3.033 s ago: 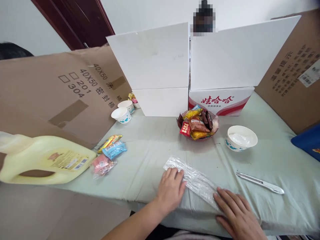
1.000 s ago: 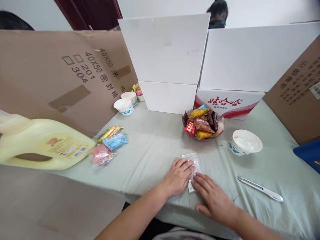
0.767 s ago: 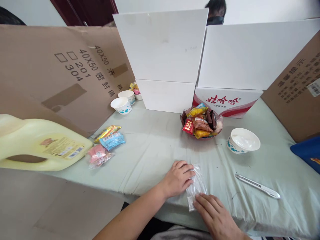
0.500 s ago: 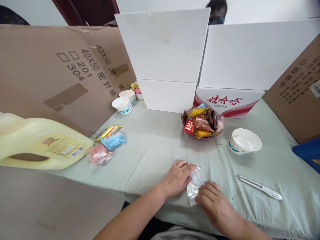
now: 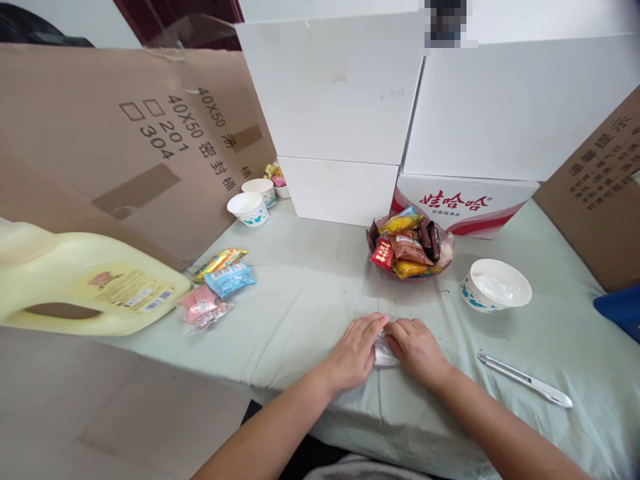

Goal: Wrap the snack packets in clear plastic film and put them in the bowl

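The left hand (image 5: 356, 350) lies palm down on the pale green cloth (image 5: 310, 293), fingers together, fingertips pressing the left edge of one folded clear plastic sheet (image 5: 384, 349). The right hand (image 5: 416, 347) lies palm down opposite it, fingers together, pressing the sheet's right edge. The sheet sits between both hands near the front edge of the table, mostly covered by them. Both forearms enter from 6 o'clock and converge on the sheet.

Item count, from the hands outward:
- One white-handled knife (image 5: 525, 381) at 3 o'clock, lying flat and apart from the right hand.
- One white paper bowl (image 5: 496, 285) at 2 o'clock, holding something white.
- One dish of wrapped snacks (image 5: 409, 241) at 12 o'clock.
- Several loose snack packets (image 5: 216, 287) at 10 o'clock; the exact count cannot be told.
- One pale yellow jug (image 5: 85, 283) at 9 o'clock, lying on its side.
- Two small paper cups (image 5: 249, 208) at 11 o'clock, with a third small dish behind them.

The cloth is creased. White boxes (image 5: 340, 93) stand stacked at the rear, one carton bearing red print (image 5: 463, 202). Brown cardboard panels (image 5: 125, 133) lean at both sides. A dark door shows behind, against a pale wall.
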The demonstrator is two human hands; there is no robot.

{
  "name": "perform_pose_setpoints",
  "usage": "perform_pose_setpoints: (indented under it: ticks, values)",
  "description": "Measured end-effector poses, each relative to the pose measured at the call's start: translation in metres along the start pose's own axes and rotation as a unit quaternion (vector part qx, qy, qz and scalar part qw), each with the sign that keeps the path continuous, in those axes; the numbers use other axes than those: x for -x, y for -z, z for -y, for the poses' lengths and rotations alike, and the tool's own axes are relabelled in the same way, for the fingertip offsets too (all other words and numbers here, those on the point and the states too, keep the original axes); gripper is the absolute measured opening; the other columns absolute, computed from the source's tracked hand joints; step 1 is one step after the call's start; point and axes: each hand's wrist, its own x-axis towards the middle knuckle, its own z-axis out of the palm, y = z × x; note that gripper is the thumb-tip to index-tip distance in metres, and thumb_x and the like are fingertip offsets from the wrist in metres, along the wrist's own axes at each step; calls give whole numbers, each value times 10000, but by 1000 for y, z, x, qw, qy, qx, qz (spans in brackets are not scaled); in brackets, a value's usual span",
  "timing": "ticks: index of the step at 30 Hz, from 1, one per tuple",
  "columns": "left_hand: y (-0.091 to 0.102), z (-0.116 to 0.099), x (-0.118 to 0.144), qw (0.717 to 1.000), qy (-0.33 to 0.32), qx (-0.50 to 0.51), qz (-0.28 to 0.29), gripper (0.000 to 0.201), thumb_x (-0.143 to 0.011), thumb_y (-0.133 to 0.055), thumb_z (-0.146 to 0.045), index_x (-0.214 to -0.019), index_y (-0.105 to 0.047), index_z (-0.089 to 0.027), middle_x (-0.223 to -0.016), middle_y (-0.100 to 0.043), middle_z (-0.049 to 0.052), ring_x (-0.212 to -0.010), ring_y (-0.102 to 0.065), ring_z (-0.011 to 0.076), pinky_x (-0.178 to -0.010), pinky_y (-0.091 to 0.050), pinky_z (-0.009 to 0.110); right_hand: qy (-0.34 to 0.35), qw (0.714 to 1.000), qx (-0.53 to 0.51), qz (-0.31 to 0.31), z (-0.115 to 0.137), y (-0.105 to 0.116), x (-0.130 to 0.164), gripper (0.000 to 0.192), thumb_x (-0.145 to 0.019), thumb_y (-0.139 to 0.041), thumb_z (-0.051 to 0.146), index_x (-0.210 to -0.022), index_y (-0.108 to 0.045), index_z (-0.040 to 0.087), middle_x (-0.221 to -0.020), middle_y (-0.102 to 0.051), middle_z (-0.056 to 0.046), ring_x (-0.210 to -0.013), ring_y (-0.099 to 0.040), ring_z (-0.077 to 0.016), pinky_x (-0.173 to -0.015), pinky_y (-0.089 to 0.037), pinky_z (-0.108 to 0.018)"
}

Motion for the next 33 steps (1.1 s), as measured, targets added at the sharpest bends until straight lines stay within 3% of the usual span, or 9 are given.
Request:
perform_pose_setpoints:
  ticks: [3,7,12,15,17,21,26,29,33]
  values:
    - [3,-2,0,999,25,30,-22,523,-845,-391,-48,-1346,-374,-197,-1383,-449,136,-1297,-434,236,-1070,-399,463,-4,1000,15,-9,3,0,2,175,-965,-431,170,-927,-601,175,-776,-591,-33,-742,-527,-182,-703,-314,-314]
    - [4,-6,-2,998,58,24,-2,157,-870,-566,-223,-1022,-590,-189,-1335,-470,122,-1179,-513,256,-1011,-458,442,-19,999,30,-21,5,0,1,201,-975,-422,201,-934,-618,179,-773,-581,-35,-751,-510,-181,-713,-306,-314]
    - [-1,-9,-5,996,85,-13,-16,335,-749,-706,-198,-1059,-583,-171,-1288,-504,132,-1215,-468,296,-1034,-439,489,-88,993,56,-52,-14,4,1,187,-958,-452,238,-921,-622,171,-821,-588,-69,-801,-502,-208,-744,-334,-330]
    - [-3,-8,-5,997,81,-10,-16,388,-742,-705,-189,-1105,-569,-169,-1293,-505,135,-1220,-465,299,-1031,-441,506,-139,983,75,-90,-26,13,3,171,-939,-454,196,-979,-614,147,-966,-598,-123,-919,-502,-250,-800,-370,-370]
    - [-4,-7,-5,997,80,-9,-16,415,-737,-704,-185,-1127,-564,-161,-1297,-504,141,-1227,-462,300,-1037,-440,510,-120,986,53,-104,-23,19,7,172,-925,-465,170,-1023,-604,142,-1069,-588,-138,-1042,-487,-268,-887,-386,-402]
    - [-4,-3,-3,997,74,2,-24,486,-718,-669,-157,-1188,-547,-161,-1300,-514,138,-1241,-463,301,-1054,-434,521,22,998,-58,-22,8,22,19,182,-905,-521,160,-1069,-597,181,-1166,-596,-89,-1167,-464,-233,-1007,-381,-392]
    - [-4,10,1,995,71,18,-70,501,-731,-458,-25,-1195,-551,-189,-1288,-547,114,-1221,-517,249,-1049,-457,484,7,996,-48,69,24,20,38,185,-922,-555,189,-1095,-601,235,-1093,-634,-27,-1040,-525,-176,-926,-437,-323]
    - [-4,14,1,993,75,16,-86,440,-777,-455,-55,-1176,-563,-206,-1257,-572,105,-1179,-556,241,-1013,-495,458,8,998,-20,55,1,35,48,166,-919,-524,158,-1036,-622,221,-985,-647,-41,-912,-551,-174,-827,-468,-311]
    - [-4,9,0,996,55,-9,-74,315,-815,-503,-112,-1096,-598,-215,-1225,-588,103,-1157,-565,257,-973,-521,461,-73,990,51,-110,-61,83,47,316,-925,-387,104,-1079,-642,212,-1080,-649,-97,-1013,-562,-211,-878,-458,-366]
